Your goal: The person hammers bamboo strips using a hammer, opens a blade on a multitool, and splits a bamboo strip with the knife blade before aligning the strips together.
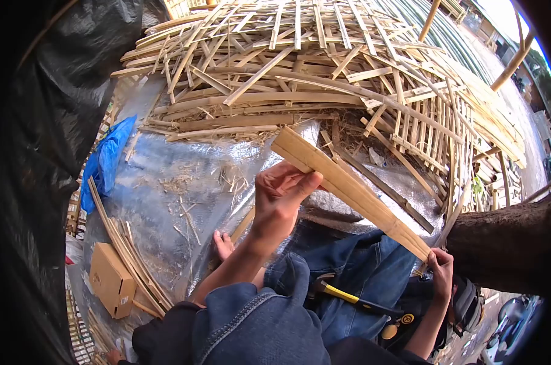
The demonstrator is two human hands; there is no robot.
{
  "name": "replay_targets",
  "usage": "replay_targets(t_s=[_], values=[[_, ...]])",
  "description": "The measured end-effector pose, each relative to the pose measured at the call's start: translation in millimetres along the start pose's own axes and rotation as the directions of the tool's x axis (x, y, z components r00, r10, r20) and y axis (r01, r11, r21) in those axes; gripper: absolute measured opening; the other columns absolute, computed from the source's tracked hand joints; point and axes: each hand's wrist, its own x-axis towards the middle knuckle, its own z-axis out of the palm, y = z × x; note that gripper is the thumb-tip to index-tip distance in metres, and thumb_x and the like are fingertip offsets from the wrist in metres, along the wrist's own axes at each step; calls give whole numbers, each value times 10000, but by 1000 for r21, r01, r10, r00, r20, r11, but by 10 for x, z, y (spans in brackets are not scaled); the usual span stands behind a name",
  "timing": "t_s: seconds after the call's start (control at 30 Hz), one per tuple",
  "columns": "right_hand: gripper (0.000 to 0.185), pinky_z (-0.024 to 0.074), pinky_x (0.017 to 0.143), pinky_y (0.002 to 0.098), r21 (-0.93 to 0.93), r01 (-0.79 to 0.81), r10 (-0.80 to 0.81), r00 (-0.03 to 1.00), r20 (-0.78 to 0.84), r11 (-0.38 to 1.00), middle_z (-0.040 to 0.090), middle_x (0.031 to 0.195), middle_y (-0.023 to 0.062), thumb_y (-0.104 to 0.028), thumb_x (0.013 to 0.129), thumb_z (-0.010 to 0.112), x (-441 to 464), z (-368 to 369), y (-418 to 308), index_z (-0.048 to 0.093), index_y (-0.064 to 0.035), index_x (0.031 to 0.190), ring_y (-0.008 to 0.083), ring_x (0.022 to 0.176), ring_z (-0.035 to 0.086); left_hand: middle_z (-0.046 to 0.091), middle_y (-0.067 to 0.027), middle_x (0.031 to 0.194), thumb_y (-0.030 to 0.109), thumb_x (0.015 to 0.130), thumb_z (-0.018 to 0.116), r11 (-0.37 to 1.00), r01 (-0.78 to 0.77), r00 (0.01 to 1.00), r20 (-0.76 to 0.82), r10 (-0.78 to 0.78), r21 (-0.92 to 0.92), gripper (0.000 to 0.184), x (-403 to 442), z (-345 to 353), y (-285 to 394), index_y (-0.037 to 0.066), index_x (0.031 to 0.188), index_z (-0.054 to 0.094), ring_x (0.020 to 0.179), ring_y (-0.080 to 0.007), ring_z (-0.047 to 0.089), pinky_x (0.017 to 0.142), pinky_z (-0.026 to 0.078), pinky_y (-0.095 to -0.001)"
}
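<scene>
A flat split-bamboo strip [354,194] slants across the view in front of me, its wide end at the upper left. My left hand [280,198] pinches it near that wide end, thumb on the face that I see. Down at the narrower lower end, my right hand [441,271] has its fingers closed on the strip. Below the strip, a hammer [348,297] with a yellow and black handle lies across my lap on blue denim. A bare foot [224,244] shows beside my left forearm.
A big heap of bamboo slats [257,91] fills the back. Shiny sheeting [166,164] with shavings covers the ground. At left are a blue plastic bag [108,161], a cardboard box [112,281] and long thin strips [129,255]. A thick log [501,246] stands at right.
</scene>
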Motion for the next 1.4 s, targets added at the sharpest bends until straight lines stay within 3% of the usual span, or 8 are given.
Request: replay_targets(t_s=[0.17,0.27,0.37,0.57,0.73,0.93,1.17,1.4], values=[[256,431,723,260,-79,-115,108,990,-93,990,651,814,15,-241,958,723,-13,98,-213,721,15,951,91,780,567,756,-111,933,75,961,702,998,16,988,-156,-6,58,94,109,-21,26,-5,999,731,838,-160,730,798,615,-318],[245,442,924,379,-506,51,-112,990,-91,861,709,1014,126,-236,884,767,-29,213,-649,732,-42,1030,294,1002,625,749,-100,920,72,964,689,992,30,966,-259,4,125,88,135,-21,102,-3,996,723,808,-131,724,724,636,-270],[339,437,1021,405,-641,204,-409,893,-187,740,697,1141,125,-201,845,801,-58,534,-1198,704,-43,1128,328,1139,610,741,-88,922,67,970,679,983,55,955,-297,-1,174,88,91,-14,122,-6,1001,720,792,-133,719,724,636,-277],[577,521,901,398,-341,593,-578,801,156,729,716,1063,125,-293,761,889,50,1133,-1495,664,-85,1250,315,990,673,729,-108,991,85,989,656,983,83,950,-310,-29,164,137,-85,96,207,-18,1073,689,876,-157,719,788,638,-290],[434,571,695,381,-188,566,-562,823,82,803,732,894,119,-297,783,870,84,1376,-1211,707,-59,1106,299,781,725,731,-109,1016,115,996,656,978,123,935,-349,-56,171,185,-179,-191,228,-8,1133,667,924,-163,715,826,605,-280],[425,572,736,423,-216,588,-586,806,83,779,728,939,139,-306,799,823,73,1408,-1036,700,-35,1103,347,859,714,649,-166,1287,143,1029,604,973,215,937,-298,-181,84,341,-142,-666,62,-63,1300,598,1199,-207,619,1055,504,-322],[378,547,714,451,-126,551,-545,834,81,825,706,874,130,-335,804,795,-26,1446,-985,685,-43,1018,360,839,693,481,-227,1485,87,1059,465,989,106,817,-576,-28,103,384,-133,-253,99,-114,1384,510,1338,-286,519,1125,477,-361],[369,511,656,468,94,570,-575,817,43,816,673,773,138,-372,837,771,-320,1333,-1297,664,-24,897,389,775,661,476,-214,1411,150,1073,454,984,-29,951,-298,81,175,386,141,216,347,-73,1385,493,1288,-290,492,1096,460,-384]])
